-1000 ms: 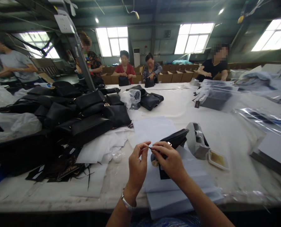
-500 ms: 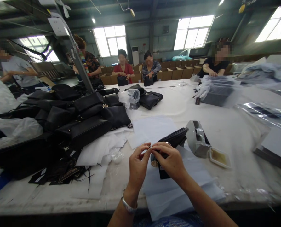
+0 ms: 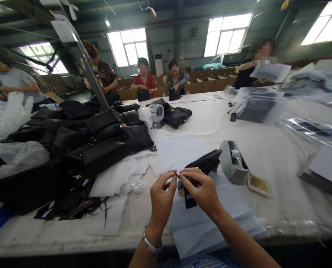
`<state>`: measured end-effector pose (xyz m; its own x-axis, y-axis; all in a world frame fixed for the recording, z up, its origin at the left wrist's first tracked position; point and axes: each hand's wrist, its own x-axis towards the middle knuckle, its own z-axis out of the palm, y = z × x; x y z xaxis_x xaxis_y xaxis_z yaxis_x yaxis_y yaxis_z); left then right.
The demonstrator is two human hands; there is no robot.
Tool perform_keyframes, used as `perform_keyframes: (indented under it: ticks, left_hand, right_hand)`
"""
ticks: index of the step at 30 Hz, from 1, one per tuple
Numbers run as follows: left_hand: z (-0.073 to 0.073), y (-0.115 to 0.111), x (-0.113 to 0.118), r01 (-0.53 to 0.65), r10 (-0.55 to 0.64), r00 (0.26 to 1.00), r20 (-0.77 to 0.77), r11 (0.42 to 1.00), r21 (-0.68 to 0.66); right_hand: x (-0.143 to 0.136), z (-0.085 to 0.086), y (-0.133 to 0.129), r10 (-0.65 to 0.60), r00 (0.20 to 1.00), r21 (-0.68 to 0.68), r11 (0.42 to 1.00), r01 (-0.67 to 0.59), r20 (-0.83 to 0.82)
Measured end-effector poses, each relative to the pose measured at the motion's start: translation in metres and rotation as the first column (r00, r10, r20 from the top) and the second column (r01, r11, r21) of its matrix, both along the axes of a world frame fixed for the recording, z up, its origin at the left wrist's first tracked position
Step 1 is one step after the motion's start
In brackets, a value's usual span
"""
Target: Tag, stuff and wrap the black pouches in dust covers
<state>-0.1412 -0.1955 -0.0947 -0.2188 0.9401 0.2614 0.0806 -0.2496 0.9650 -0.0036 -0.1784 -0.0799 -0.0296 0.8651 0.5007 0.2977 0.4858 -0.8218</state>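
Observation:
My left hand (image 3: 163, 191) and my right hand (image 3: 201, 188) meet in front of me, fingertips nearly touching. Both are closed in a pinch on a thin black cord (image 3: 177, 175), which shows as a short dark piece between them. Behind my right hand lies a small black bag (image 3: 203, 160), partly hidden by the fingers. A round gold-coloured ornament (image 3: 181, 192) and a black hang tag (image 3: 190, 201) show below that hand. Under them, white sheets of paper (image 3: 199, 238) lie on the table.
A grey tape dispenser (image 3: 226, 158) and a shallow dish (image 3: 259, 185) stand to the right. At left are piled black bags (image 3: 107, 152), loose black tags (image 3: 73, 208) and clear plastic (image 3: 23, 154). Bagged goods (image 3: 258, 106) lie further back; several co-workers are around the table.
My hands stay together, and slightly more of the cord shows between the fingertips. The hanging tag has shifted a little left and up. At back right, a co-worker has raised a whitish sheet.

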Motion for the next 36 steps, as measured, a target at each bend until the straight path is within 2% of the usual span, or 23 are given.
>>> perform_keyframes:
  ticks: [5, 11, 18, 25, 36]
  left_hand:
    - [0.001, -0.002, -0.003, -0.022, 0.021, 0.999, -0.025, 0.999, -0.024]
    - [0.001, -0.001, -0.002, -0.007, 0.008, 0.999, -0.037, 1.000, 0.024]
    - [-0.001, -0.002, -0.001, -0.014, 0.014, 0.999, -0.034, 1.000, 0.005]
    - [0.002, -0.001, -0.001, -0.013, 0.012, 1.000, -0.026, 1.000, -0.014]
    - [-0.007, 0.004, -0.005, 0.134, -0.134, 0.991, -0.008, 0.991, 0.017]
  right_hand:
    - [-0.001, -0.002, -0.001, -0.036, 0.999, 0.023, 0.999, 0.035, 0.031]
    - [-0.002, -0.004, 0.000, 0.043, 0.996, 0.050, 0.998, -0.048, 0.082]
    - [-0.002, -0.012, 0.000, -0.039, 0.991, 0.119, 0.993, 0.024, 0.126]
    - [-0.003, -0.010, -0.002, -0.011, 0.987, 0.184, 0.983, -0.019, 0.161]
    - [-0.002, -0.006, -0.001, -0.022, 0.997, 0.030, 0.999, 0.020, 0.067]
